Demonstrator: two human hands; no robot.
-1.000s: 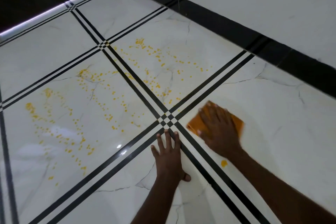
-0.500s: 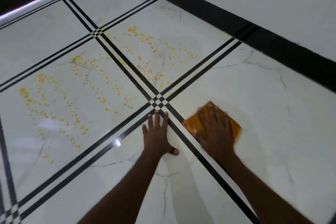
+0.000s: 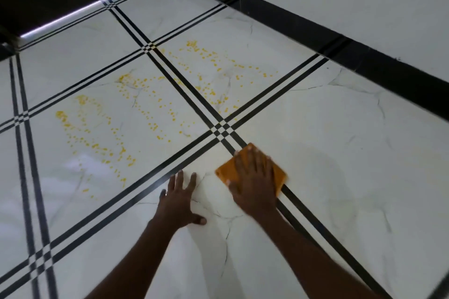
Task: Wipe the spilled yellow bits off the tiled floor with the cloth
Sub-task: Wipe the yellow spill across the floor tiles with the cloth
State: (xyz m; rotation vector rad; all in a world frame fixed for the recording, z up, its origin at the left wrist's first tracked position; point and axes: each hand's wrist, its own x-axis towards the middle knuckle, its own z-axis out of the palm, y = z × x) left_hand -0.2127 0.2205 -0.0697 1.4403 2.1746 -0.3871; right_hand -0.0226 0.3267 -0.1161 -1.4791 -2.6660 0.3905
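Cloth (image 3: 252,167), orange and folded flat, lies at lower centre of the frame over a black tile line, pinned under the right hand (image 3: 252,184), whose grip is spread flat, fingers straight, pressing rather than clutching. It looks soft, light and limp, best driven by palm pressure. The left hand (image 3: 178,199) is flat on the floor (image 3: 340,177) beside it, bracing. Farther off, yellow bits (image 3: 150,114) scatter across two tiles, upper left; nothing blocks the way.

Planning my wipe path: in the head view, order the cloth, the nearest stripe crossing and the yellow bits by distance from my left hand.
1. cloth, just right of the left hand.
2. stripe crossing, ahead, slightly right.
3. yellow bits, ahead and left, spread across two tiles.
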